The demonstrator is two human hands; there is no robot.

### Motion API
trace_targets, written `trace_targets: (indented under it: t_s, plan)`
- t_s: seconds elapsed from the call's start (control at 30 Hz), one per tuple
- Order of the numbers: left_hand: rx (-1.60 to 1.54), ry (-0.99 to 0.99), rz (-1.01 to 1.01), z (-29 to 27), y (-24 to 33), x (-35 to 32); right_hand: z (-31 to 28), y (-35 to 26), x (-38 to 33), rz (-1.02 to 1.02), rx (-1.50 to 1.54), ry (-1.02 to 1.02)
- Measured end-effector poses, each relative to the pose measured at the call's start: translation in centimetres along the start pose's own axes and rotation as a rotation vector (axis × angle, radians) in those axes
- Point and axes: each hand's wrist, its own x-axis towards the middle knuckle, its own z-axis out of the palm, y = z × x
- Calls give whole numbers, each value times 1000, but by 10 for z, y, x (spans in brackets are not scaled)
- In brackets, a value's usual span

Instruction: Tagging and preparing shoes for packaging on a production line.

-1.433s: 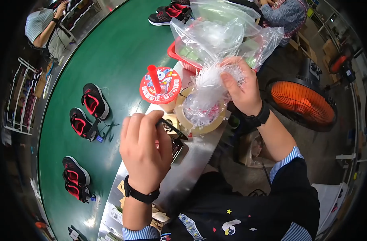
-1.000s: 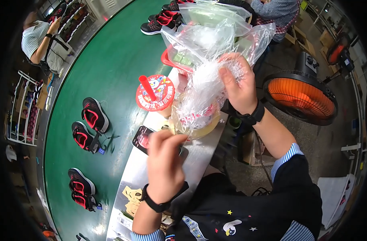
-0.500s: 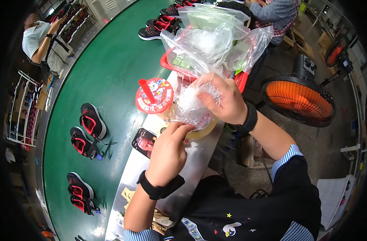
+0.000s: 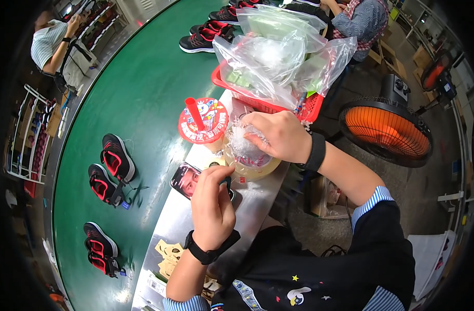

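My right hand (image 4: 283, 136) is closed on a tangled bunch of thin clear-white plastic strands (image 4: 243, 139). It holds the bunch over a round tub with a yellowish rim (image 4: 265, 171); some pink-red shows through underneath. Lower left of the tub, my left hand (image 4: 213, 205) is loosely curled with its fingers apart, and I see nothing in its grip. A small dark object beside those fingers is mostly hidden. Next to the left fingertips lies a phone (image 4: 184, 179) with a lit screen. A drink cup with a red printed lid and red straw (image 4: 203, 122) stands left of the tub.
Behind the tub, a red basket (image 4: 224, 80) bears clear plastic bags (image 4: 273, 54). Black-and-red shoes (image 4: 117, 158) sit on the green table (image 4: 149, 88). Brown paper pieces (image 4: 168, 256) lie on the metal ledge. At right stands an orange fan (image 4: 385, 132). Two other people are farther off.
My left hand has drawn away from the strands, down and left, its fingers loosening. My right hand, still gripping the bunch, has moved slightly left and lower over the tub.
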Motion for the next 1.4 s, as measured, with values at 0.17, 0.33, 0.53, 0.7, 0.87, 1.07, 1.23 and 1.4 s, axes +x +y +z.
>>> trace_targets:
  t_s: [0.17,0.33,0.53,0.7,0.87,1.07,1.23,1.4]
  plan:
    - [-211,249,96,-5,0,-2,-14,5,3,50,64,56]
    - [-329,358,239,13,13,37,4,18,-3,57,25,54]
    - [-90,243,446,40,-10,51,-1,32,2,101,254,-6]
    - [-182,104,332,47,-8,58,-15,42,1,126,614,4]
    - [-84,-109,279,57,-22,54,-16,47,-3,249,604,205]
    - [65,-124,379,63,-26,57,-31,51,-3,306,685,332]
    - [152,34,339,62,-24,50,-39,64,-16,331,799,332]
    - [153,-84,353,62,-47,57,-58,67,-22,567,1071,314]
